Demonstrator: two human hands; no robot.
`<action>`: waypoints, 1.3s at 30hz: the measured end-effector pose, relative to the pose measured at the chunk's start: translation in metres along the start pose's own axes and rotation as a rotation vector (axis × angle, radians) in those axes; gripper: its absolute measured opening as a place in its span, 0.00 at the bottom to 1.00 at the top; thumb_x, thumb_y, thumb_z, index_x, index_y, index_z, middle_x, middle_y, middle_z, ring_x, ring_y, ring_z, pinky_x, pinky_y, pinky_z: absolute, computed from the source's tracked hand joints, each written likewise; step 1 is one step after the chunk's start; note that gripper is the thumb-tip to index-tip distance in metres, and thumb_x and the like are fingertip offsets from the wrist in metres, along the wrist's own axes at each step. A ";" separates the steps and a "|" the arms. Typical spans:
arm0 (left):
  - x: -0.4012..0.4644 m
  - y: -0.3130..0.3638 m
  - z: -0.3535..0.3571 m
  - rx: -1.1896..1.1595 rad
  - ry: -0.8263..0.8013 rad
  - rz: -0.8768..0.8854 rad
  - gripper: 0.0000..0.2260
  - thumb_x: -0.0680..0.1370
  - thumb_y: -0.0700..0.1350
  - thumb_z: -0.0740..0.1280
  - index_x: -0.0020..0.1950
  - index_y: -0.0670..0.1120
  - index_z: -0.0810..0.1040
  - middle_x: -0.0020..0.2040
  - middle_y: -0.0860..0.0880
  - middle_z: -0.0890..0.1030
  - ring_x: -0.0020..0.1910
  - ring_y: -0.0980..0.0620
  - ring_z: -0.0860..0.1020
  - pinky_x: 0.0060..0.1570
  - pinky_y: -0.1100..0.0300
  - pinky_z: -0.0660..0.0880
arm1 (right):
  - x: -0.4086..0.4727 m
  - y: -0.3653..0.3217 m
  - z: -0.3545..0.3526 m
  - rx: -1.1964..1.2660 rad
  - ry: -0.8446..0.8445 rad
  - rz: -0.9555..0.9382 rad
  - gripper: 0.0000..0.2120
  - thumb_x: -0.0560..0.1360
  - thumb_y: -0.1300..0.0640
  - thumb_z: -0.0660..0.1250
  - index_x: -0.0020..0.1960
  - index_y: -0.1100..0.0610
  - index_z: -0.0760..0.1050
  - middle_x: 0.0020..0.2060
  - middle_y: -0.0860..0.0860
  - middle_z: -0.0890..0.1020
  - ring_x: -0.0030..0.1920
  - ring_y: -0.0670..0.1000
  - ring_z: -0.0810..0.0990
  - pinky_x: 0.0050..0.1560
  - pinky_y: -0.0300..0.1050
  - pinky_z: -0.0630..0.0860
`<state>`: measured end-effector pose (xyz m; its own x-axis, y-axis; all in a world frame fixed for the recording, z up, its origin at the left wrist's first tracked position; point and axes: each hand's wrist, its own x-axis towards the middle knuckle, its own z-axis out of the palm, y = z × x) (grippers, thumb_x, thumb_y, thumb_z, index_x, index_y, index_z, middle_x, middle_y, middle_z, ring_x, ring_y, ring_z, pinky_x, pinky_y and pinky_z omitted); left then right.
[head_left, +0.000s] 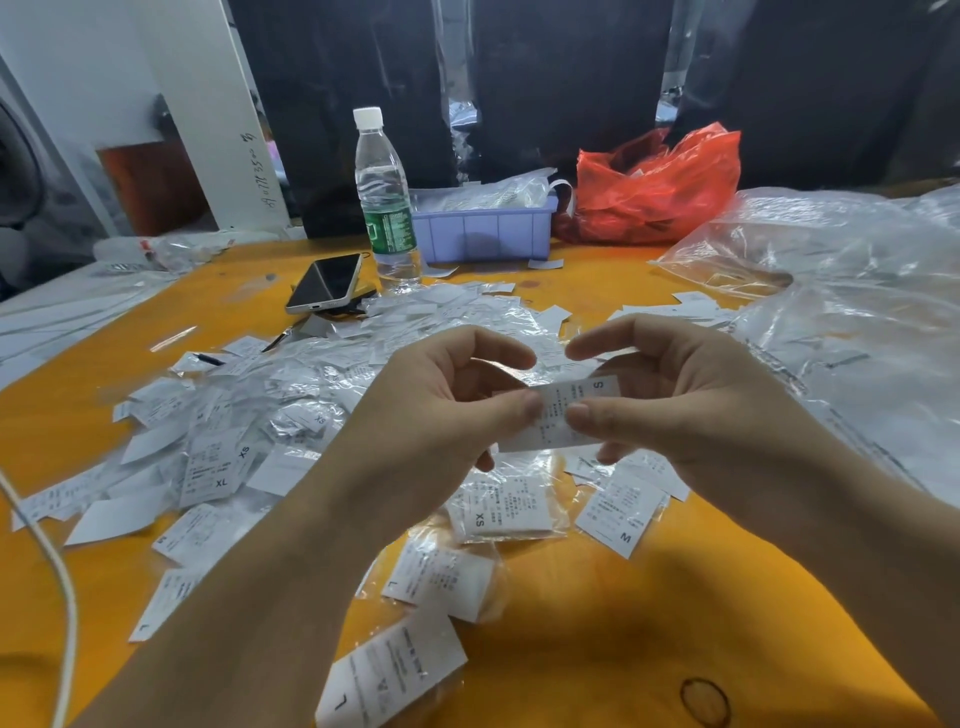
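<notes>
Held thing: a white label (555, 430) printed with an S, held in the air over the heap, near the middle of the view.
Left hand (441, 410): the thumb presses the label's face from the left and the lower fingers curl behind it. The forefinger arches above, its tip free.
Right hand (675, 400): the thumb pinches the label from the right against curled fingers beneath. The forefinger arches above too, its tip near the left one but apart from it.
Thumbs: their tips sit just beside each other at the label's middle.
Long axis: it runs left to right across the view, and the right end is tilted a little higher.
Pointing: the end with the S points right, past the right thumb. The left end is partly hidden behind the left fingers.
Below: a heap of bagged labels (291, 395) covers the middle of the orange table (597, 649), including an XS packet (501, 512) and an M label (621, 512).
Open room: bare tabletop lies near the body at the lower right, and a strip lies left of the heap.
Right edge: crumpled clear bags (831, 291) crowd in beside the right hand.
Far edge: a water bottle (387, 208), a phone (324, 283), a blue tray (488, 231) and a red bag (660, 187) stand well apart from the hands.
Left edge: a white cable (62, 597) curves down over the table.
</notes>
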<state>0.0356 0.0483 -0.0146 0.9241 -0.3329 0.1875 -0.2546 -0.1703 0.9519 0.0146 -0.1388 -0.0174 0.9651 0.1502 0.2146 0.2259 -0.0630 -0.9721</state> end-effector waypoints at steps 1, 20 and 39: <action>0.000 0.000 0.003 -0.005 0.002 0.018 0.07 0.73 0.38 0.73 0.50 0.46 0.80 0.40 0.45 0.85 0.33 0.53 0.79 0.29 0.64 0.75 | 0.000 0.000 0.001 -0.005 -0.004 -0.002 0.22 0.58 0.60 0.75 0.52 0.58 0.78 0.39 0.63 0.83 0.36 0.53 0.81 0.33 0.44 0.79; 0.002 0.000 -0.006 -0.006 0.034 -0.004 0.07 0.71 0.39 0.74 0.44 0.50 0.82 0.37 0.47 0.83 0.31 0.55 0.78 0.29 0.65 0.75 | -0.001 0.001 0.000 -0.041 0.008 -0.011 0.18 0.63 0.63 0.77 0.51 0.56 0.78 0.36 0.55 0.84 0.37 0.54 0.83 0.34 0.45 0.80; 0.001 -0.005 0.005 0.027 0.005 -0.032 0.12 0.66 0.44 0.69 0.49 0.51 0.79 0.34 0.52 0.81 0.31 0.56 0.77 0.31 0.63 0.73 | -0.003 0.008 0.002 -0.064 0.052 -0.036 0.20 0.61 0.56 0.76 0.52 0.54 0.79 0.38 0.54 0.85 0.39 0.52 0.85 0.37 0.42 0.80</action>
<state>0.0363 0.0438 -0.0202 0.9333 -0.3221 0.1589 -0.2329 -0.2059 0.9504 0.0131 -0.1376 -0.0261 0.9614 0.1024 0.2554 0.2670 -0.1221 -0.9559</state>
